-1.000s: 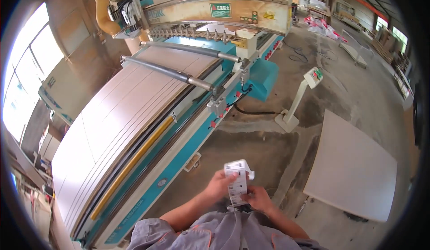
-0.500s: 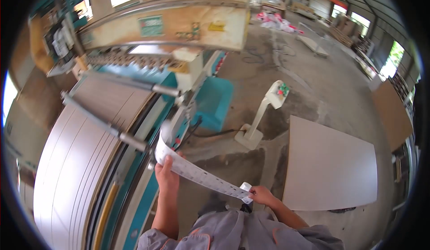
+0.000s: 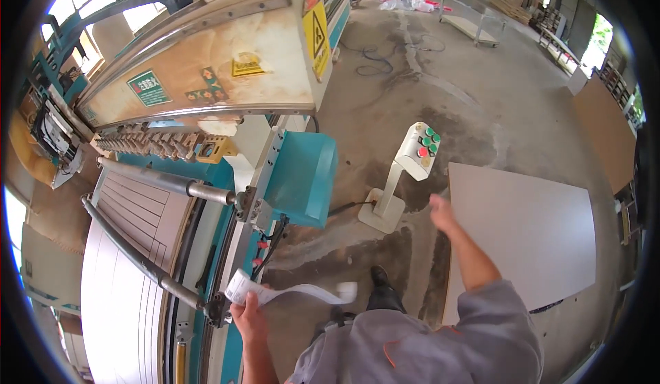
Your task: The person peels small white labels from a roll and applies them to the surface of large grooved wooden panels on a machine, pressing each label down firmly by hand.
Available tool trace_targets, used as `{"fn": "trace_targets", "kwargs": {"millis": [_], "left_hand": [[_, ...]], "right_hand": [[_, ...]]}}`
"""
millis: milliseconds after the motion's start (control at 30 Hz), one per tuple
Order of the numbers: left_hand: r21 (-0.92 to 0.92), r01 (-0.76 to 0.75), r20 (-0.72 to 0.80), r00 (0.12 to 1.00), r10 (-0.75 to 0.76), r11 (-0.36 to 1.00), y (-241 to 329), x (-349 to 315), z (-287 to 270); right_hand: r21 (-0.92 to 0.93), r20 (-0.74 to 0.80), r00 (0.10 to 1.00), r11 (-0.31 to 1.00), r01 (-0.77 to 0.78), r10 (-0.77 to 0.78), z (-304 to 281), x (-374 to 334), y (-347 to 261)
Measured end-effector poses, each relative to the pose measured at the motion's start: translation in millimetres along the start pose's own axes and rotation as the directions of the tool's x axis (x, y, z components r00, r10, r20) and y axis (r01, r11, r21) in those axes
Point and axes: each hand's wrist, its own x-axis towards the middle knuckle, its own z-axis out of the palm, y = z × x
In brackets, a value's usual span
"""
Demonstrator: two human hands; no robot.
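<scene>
Floor (image 3: 378,102): stained concrete.
Left hand (image 3: 251,319): pinches paper strip (image 3: 244,287), now alone.
Right hand (image 3: 442,213): off the strip, near button stand (image 3: 414,154); grip blurred.

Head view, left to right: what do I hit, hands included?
Grooved panel on the machine bed → left hand → curled loose end of the white strip → control stand → right hand → pale board on the right.
</scene>
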Motion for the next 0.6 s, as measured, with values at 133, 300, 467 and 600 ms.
{"fn": "trace_targets", "kwargs": {"millis": [133,300,467,600], "left_hand": [[0.054,-0.042,-0.213,0.976,0.053,0.998,-13.0,-7.4,39.6],[0.086,0.019,-0.329,0.944,0.01,0.996,-21.4,0.0,87.6],[0.092,0.082,-0.306,0.951,-0.051,0.992,-32.0,9.6,124.1],[0.109,0.131,-0.365,0.927,-0.083,0.985,-33.7,22.7,147.1]], "right_hand": [[0.006,-0.276,0.951,0.989,0.145,-0.137,-35.4,156.1,-13.0],[-0.195,-0.316,0.947,0.981,-0.014,-0.049,-31.0,252.8,-11.9],[-0.186,-0.141,0.986,0.981,0.062,-0.089,-34.3,272.5,6.4],[-0.122,-0.173,0.973,0.983,0.134,-0.154,-40.7,294.8,60.0]]}}
